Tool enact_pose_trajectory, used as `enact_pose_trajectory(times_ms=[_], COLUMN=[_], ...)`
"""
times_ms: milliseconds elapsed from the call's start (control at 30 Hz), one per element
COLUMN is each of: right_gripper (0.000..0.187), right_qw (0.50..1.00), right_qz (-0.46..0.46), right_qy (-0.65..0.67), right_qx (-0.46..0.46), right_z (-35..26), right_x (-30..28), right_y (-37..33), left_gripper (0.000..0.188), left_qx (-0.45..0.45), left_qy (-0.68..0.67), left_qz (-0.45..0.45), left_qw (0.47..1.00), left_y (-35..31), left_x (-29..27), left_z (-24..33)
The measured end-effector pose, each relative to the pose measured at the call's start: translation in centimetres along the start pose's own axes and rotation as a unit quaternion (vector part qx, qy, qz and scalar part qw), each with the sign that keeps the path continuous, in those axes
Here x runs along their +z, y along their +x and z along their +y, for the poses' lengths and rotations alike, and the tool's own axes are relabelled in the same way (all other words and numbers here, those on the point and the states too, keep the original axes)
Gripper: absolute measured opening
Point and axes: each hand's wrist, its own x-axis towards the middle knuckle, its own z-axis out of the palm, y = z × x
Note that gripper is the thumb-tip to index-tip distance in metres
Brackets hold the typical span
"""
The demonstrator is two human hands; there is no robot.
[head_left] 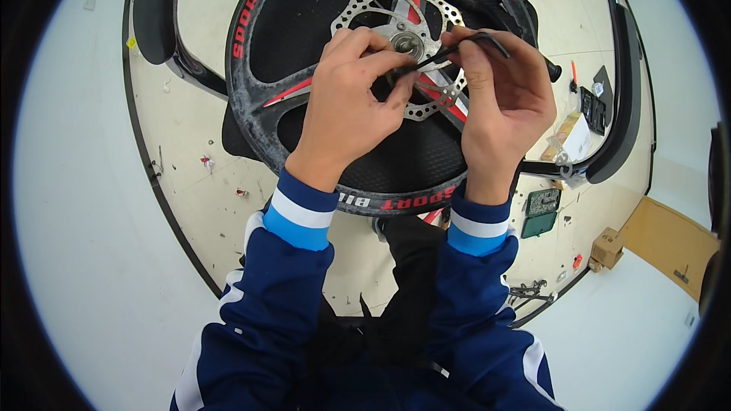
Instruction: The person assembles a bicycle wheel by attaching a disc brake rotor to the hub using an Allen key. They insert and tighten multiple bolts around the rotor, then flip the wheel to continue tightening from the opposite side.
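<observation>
A black bicycle wheel [245, 114] with red and white markings lies flat in front of me, on a dark textured surface. At its middle a silver brake disc [364, 1] with many holes surrounds the metal hub [406, 44]. Between the thumb and fingers of my right hand [504, 99] is a black L-shaped hex key [437, 56], its bent end by my fingertips. The long arm points left and down to my left hand [343, 95]. Those fingers are pinched together at the key's tip, over the disc's lower left; what they hold is hidden.
Black armrests curve up at the left [156, 11] and right [626, 118]. On the floor to the right lie an open green case [541, 213], a black tool case [592, 110], a small cardboard box [607, 248] and a cardboard sheet [670, 247]. Small scraps are scattered on the left floor.
</observation>
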Motion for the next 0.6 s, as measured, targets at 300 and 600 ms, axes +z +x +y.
enact_pose_trajectory(times_ms=[300,600], right_gripper=[0.022,0.019], right_qw=[0.994,0.996], right_qz=[-0.036,0.07], right_qy=[-0.104,-0.058], right_qx=[-0.001,-0.001], right_z=[-0.2,-1.6], right_x=[0.5,2.5], right_y=[-0.7,-1.7], left_gripper=[0.017,0.02], left_qx=[0.011,-0.032], left_qy=[-0.088,-0.086], left_qz=[0.038,0.065], left_qw=[0.995,0.994], left_y=[0.3,0.0], left_x=[0.5,1.0], left_z=[0.7,0.9])
